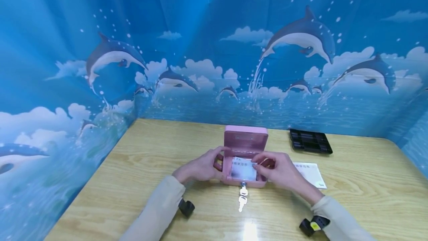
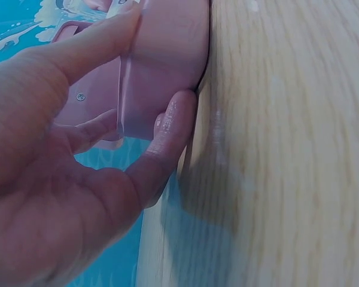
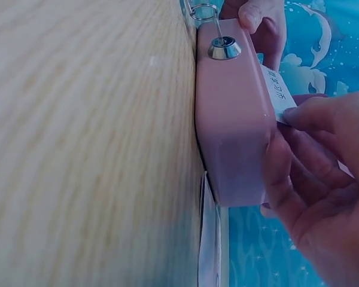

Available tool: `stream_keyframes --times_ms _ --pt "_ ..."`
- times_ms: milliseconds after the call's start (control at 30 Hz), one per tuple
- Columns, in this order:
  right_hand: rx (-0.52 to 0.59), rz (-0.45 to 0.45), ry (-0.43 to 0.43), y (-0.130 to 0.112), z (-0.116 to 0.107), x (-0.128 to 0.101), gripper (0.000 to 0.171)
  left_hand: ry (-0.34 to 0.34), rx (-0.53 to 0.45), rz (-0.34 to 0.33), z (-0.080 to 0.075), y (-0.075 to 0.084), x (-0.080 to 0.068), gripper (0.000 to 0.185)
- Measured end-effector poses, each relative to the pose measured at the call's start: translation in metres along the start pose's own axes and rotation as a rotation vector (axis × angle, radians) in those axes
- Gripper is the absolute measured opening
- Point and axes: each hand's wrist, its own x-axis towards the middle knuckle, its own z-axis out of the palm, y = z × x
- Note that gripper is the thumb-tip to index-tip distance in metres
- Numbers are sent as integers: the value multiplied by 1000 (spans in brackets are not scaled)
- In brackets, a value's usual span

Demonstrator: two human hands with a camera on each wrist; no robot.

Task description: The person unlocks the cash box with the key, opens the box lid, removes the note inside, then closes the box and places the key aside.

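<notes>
A pink cash box [image 1: 245, 184] stands on the table with its lid [image 1: 245, 139] raised. My left hand [image 1: 208, 164] grips the box's left side, its fingers spread along the wall and rim in the left wrist view. White paper slips [image 1: 243, 170] with printed characters lie inside the box. At their right edge, my right hand [image 1: 282, 168] pinches a slip [image 3: 279, 95] between thumb and finger, with other fingers by the box's right wall. Two keys [image 1: 243, 196] hang from the lock [image 3: 224, 48] at the box's front.
Right of the box, partly behind my right hand, lies a white printed paper [image 1: 312, 176]. A black compartment tray [image 1: 311, 142] sits at the back right of the wooden table [image 1: 150, 151]. A blue dolphin-print curtain [image 1: 207, 29] hangs behind the table.
</notes>
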Motion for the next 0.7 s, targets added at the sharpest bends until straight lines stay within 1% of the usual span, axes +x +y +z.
stream_keyframes --times_ms 133,233,467,567,700 --pt "16 17 36 2 0 2 14 2 7 4 0 0 0 94" --pt "49 18 66 4 -1 3 15 -2 0 12 0 1 0 93" --pt "125 14 121 4 -5 0 13 -17 -40 21 0 1 2 90" --pt "128 -1 144 2 -7 -2 15 -20 -47 20 0 1 2 90" --pt "125 -2 167 0 -11 -4 17 -5 -16 6 0 1 1 92"
